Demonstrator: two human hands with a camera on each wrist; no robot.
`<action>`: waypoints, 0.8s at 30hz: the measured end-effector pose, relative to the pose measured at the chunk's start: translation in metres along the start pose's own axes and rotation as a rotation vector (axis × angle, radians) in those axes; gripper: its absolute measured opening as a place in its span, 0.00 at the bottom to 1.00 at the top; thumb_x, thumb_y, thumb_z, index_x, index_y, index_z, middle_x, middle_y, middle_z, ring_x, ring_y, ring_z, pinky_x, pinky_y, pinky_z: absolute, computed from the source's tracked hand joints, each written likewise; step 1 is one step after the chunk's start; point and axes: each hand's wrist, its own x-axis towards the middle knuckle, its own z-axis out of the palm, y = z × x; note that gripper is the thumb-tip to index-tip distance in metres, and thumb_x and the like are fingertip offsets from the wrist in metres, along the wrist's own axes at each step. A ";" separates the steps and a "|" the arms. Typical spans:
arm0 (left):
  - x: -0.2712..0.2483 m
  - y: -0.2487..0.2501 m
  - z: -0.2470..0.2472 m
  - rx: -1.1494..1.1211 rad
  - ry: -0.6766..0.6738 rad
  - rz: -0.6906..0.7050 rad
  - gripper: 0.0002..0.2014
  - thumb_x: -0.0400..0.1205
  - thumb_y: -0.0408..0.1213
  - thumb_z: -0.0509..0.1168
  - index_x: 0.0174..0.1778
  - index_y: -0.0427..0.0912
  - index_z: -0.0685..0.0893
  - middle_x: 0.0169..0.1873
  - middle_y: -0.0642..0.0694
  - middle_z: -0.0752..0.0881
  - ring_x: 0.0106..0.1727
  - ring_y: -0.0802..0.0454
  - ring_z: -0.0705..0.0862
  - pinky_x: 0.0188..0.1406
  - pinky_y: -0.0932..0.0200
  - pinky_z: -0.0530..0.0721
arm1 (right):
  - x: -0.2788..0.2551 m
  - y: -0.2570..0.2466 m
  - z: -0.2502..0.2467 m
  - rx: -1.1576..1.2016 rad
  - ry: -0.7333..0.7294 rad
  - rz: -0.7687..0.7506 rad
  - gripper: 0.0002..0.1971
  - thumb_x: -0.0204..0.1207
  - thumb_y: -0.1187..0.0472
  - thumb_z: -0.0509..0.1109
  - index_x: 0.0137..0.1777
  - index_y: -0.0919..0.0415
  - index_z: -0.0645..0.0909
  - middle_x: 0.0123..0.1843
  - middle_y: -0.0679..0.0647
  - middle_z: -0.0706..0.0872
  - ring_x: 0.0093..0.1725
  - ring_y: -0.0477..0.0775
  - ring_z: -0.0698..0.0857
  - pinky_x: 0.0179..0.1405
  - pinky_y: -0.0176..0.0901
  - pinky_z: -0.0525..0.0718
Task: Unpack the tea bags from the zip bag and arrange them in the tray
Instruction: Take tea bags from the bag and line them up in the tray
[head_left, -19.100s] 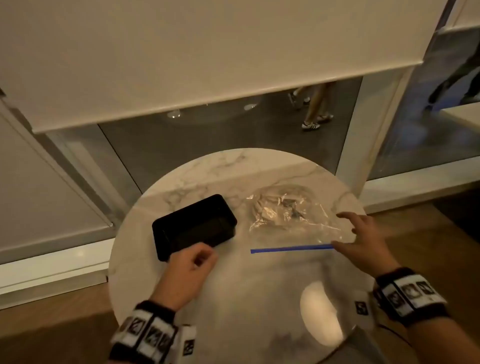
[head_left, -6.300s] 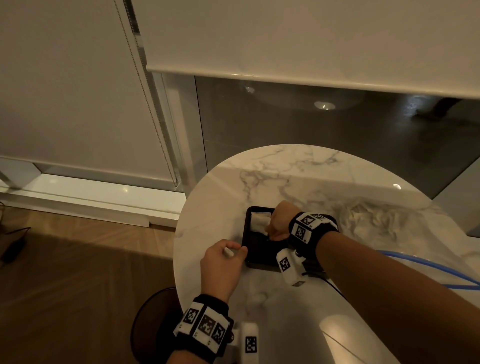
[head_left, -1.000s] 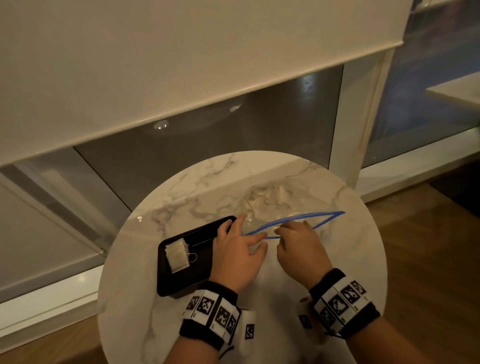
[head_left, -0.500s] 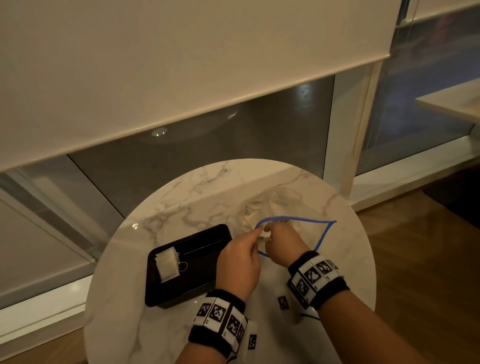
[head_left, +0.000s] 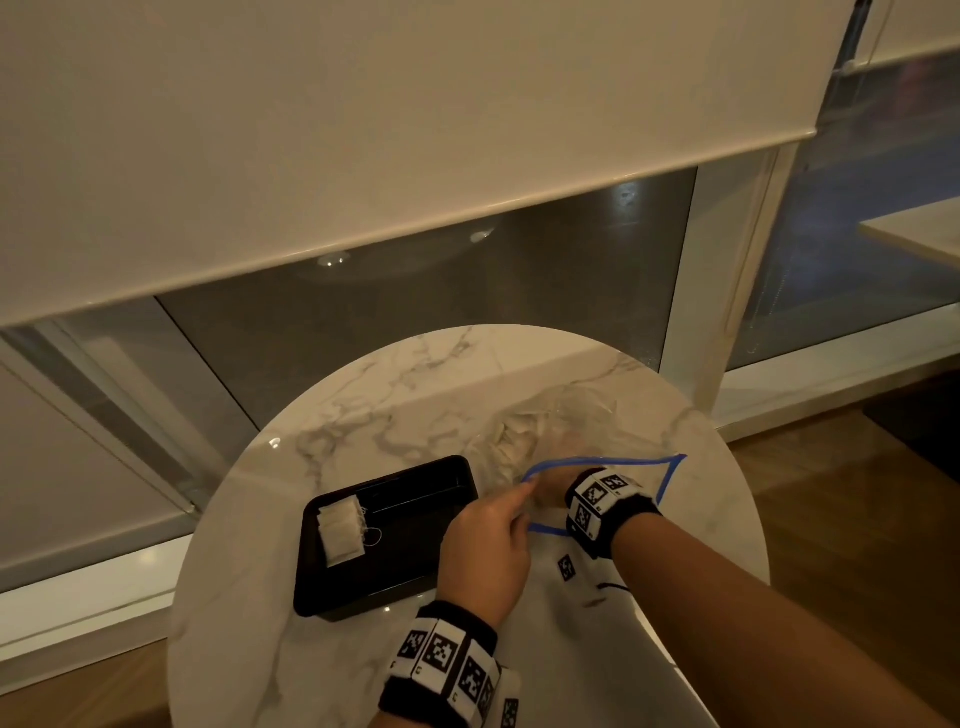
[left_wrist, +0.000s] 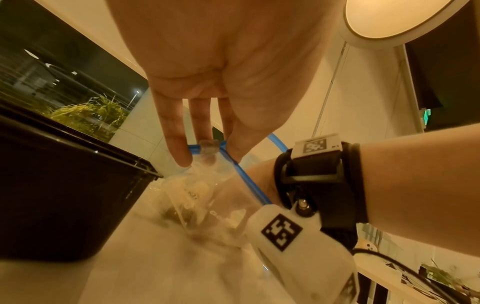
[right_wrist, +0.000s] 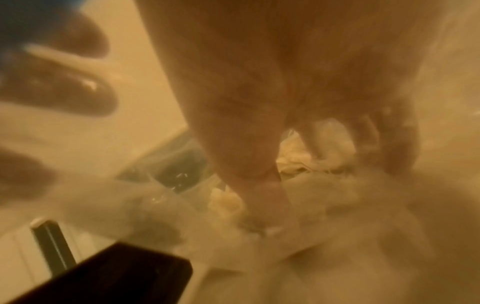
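while the left hand (head_left: 485, 553) pinches the zip bag (head_left: 597, 457) rim, right hand (right_wrist: 285, 102) inside among tea bags (right_wrist: 311, 156), grip unclear

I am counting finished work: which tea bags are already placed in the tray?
Only the white tea bags at the left end of the black tray; the others remain in the zip bag.

Black tray (head_left: 395, 582), blue-edged zip bag (head_left: 597, 460).

Round marble table (head_left: 363, 431) before dark window (head_left: 415, 312); cream blind (head_left: 363, 130) half lowered; wood floor (head_left: 857, 519); dim warm light.
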 end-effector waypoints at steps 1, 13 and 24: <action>0.000 -0.001 0.001 -0.003 0.005 -0.002 0.23 0.83 0.36 0.67 0.72 0.62 0.81 0.51 0.59 0.89 0.50 0.63 0.85 0.51 0.66 0.84 | 0.001 0.002 0.002 0.022 0.041 0.001 0.15 0.90 0.58 0.52 0.58 0.59 0.81 0.63 0.56 0.82 0.63 0.57 0.80 0.61 0.46 0.76; -0.003 -0.004 0.004 -0.003 0.016 0.002 0.22 0.84 0.37 0.66 0.73 0.64 0.80 0.52 0.60 0.89 0.51 0.63 0.85 0.50 0.67 0.84 | -0.018 0.010 0.011 0.276 0.312 0.054 0.16 0.89 0.59 0.54 0.43 0.59 0.79 0.45 0.55 0.81 0.48 0.55 0.83 0.51 0.44 0.78; 0.009 0.003 0.002 -0.100 -0.046 0.028 0.21 0.86 0.33 0.62 0.74 0.56 0.80 0.64 0.51 0.88 0.64 0.54 0.85 0.66 0.55 0.84 | -0.115 0.025 0.031 1.181 0.516 -0.199 0.06 0.71 0.69 0.74 0.33 0.69 0.86 0.26 0.56 0.84 0.29 0.51 0.84 0.34 0.48 0.87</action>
